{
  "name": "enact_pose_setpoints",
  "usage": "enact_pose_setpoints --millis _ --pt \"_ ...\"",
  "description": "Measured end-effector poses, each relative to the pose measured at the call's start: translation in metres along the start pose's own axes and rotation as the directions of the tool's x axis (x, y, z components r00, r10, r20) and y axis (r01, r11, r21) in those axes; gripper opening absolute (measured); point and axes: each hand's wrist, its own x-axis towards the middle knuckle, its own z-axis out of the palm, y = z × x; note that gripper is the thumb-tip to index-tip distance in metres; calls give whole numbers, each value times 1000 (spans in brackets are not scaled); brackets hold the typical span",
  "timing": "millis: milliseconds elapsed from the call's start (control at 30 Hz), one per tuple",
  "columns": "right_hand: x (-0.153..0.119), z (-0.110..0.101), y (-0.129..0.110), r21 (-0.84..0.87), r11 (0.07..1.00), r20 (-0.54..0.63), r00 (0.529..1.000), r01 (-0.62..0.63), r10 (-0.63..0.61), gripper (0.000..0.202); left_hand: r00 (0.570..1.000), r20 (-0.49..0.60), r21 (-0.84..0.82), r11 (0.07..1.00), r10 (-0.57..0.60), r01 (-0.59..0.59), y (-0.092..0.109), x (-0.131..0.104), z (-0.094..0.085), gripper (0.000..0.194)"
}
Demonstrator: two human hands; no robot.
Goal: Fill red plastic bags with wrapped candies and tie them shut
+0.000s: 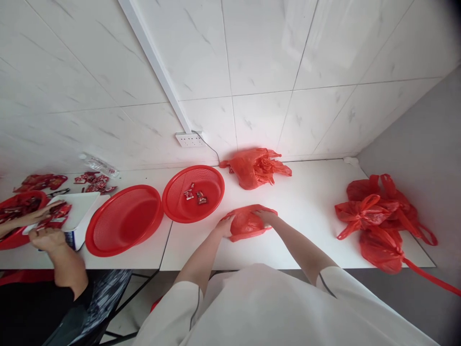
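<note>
A red plastic bag [248, 224] lies on the white table in front of me, spread between my two hands. My left hand [226, 226] grips its left edge, and the fingertips are partly covered by the plastic. At the bag's upper right side, my right hand [265, 217] holds the edge with its fingers bent over the plastic. What the bag contains, if anything, cannot be made out. Just up and left of it sits a red mesh basket [173, 204] with several small wrapped packets [201, 197] inside.
A second red basket [124, 221] stands further left. Beyond it, a co-worker's hands [48, 239] hold red packets over a white scale [81, 211]. Crumpled red bags [254, 168] lie by the wall. Several tied red bags [382, 252] sit at the table's right end.
</note>
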Motion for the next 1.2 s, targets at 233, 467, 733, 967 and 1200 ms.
enact_pose_setpoints --millis 233,467,733,967,1200 --pt "3 -8 -11 29 999 -57 998 25 -23 101 951 -208 -773 634 -230 -16 12 -4 -4 48" --pt "-34 6 -41 136 982 -295 952 131 -86 46 775 -5 -933 -276 -632 -230 -13 -27 -26 35" --pt "-90 54 -48 656 658 -520 853 369 39 31 708 -30 -866 -335 -705 -371 -30 -48 -48 17" --pt "-117 31 -22 634 679 -603 786 370 135 27 744 -127 -898 -242 -657 -367 11 -94 -20 21" --pt "-124 -14 -72 439 723 -797 603 533 39 26 752 -326 -916 -7 -573 -402 57 -128 -8 41"
